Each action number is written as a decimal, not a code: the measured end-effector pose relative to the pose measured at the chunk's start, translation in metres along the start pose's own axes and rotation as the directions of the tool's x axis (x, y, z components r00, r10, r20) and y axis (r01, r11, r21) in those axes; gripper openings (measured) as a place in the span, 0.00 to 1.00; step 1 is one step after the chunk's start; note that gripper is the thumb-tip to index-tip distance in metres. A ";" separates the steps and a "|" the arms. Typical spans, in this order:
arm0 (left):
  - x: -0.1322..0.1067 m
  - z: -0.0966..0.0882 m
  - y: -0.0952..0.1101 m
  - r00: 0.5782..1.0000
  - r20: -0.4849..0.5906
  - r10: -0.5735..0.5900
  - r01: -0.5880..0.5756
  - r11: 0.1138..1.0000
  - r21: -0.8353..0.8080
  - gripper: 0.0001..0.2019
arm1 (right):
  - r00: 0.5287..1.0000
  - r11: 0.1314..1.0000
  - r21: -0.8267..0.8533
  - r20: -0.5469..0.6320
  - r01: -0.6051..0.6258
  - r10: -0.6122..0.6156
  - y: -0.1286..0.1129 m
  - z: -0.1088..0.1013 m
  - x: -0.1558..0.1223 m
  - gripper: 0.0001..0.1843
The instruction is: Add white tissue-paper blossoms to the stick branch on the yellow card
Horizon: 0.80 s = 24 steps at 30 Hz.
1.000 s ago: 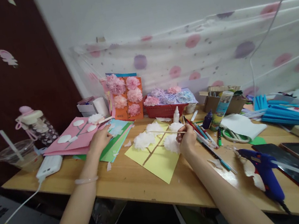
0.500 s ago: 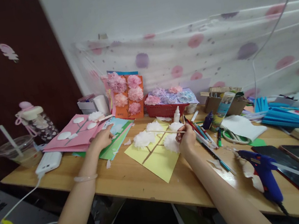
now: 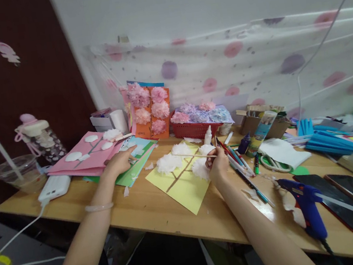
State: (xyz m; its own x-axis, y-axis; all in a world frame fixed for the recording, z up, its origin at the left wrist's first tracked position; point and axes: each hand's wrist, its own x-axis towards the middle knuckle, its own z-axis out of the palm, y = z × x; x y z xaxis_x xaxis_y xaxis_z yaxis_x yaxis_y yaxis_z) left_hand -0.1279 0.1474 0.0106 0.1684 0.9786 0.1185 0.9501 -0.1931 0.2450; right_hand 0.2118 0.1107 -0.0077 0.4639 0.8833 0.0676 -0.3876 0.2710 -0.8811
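Observation:
My right hand (image 3: 217,163) is closed in a pinch on a thin wooden stick (image 3: 190,155) that lies level over a yellow card (image 3: 181,185). White tissue flowers (image 3: 169,162) and brown strip stems sit on that card. My left hand (image 3: 119,161) rests on a stack of green and blue paper sheets (image 3: 135,167), fingers curled over its edge, beside a pink card (image 3: 90,156) with white petals.
A wooden table (image 3: 162,212) holds markers (image 3: 238,158), a blue glue gun (image 3: 303,208), scissors (image 3: 272,162), a red basket (image 3: 194,130) of paper flowers, an orange flower card (image 3: 151,112), blue folded paper (image 3: 328,140), a water bottle (image 3: 40,141), a plastic cup (image 3: 20,173) and a white power bank (image 3: 53,186).
The view has shifted slightly. My left hand slid a little toward the right on the paper stack. My right hand keeps the stick over the yellow card.

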 end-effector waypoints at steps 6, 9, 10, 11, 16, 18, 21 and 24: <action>0.000 -0.001 0.000 0.999 0.027 -0.021 0.021 1.000 0.012 0.45 | 0.994 0.998 0.026 -0.089 -0.058 0.060 -0.001 0.002 -0.003 0.17; 0.001 -0.001 -0.001 1.000 0.018 -0.021 0.020 0.999 0.032 0.43 | 0.993 0.997 0.029 -0.090 -0.070 0.072 -0.001 0.002 -0.004 0.17; 0.001 -0.001 -0.001 1.000 0.016 -0.019 0.019 0.999 0.034 0.43 | 0.994 0.997 0.029 -0.087 -0.071 0.073 -0.001 0.002 -0.004 0.17; 0.002 -0.001 -0.001 1.000 0.017 -0.021 0.021 0.999 0.031 0.43 | 0.994 0.997 0.029 -0.084 -0.071 0.073 -0.001 0.002 -0.004 0.17; 0.000 -0.002 0.000 0.999 0.041 -0.035 0.035 0.999 -0.001 0.43 | 0.996 0.998 0.020 -0.069 -0.062 0.063 -0.001 0.002 -0.004 0.16; -0.001 -0.003 0.001 1.000 0.026 -0.008 0.008 1.000 -0.008 0.41 | 0.996 0.998 0.016 -0.070 -0.061 0.062 -0.001 0.002 -0.004 0.16; -0.002 -0.003 0.005 1.000 0.004 0.018 -0.018 0.999 -0.031 0.37 | 0.994 0.998 0.008 -0.080 -0.069 0.069 -0.001 0.002 -0.004 0.16; -0.001 -0.002 0.007 1.000 -0.016 0.011 -0.012 0.999 -0.036 0.34 | 0.994 0.997 0.002 -0.080 -0.076 0.076 0.000 0.001 -0.004 0.16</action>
State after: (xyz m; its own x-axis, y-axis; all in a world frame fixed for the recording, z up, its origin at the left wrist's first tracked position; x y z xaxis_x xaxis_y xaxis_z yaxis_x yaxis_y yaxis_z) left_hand -0.1215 0.1445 0.0137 0.1747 0.9750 0.1370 0.9379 -0.2072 0.2782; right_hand 0.2090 0.1076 -0.0076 0.4954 0.8678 -0.0376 -0.4233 0.2034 -0.8828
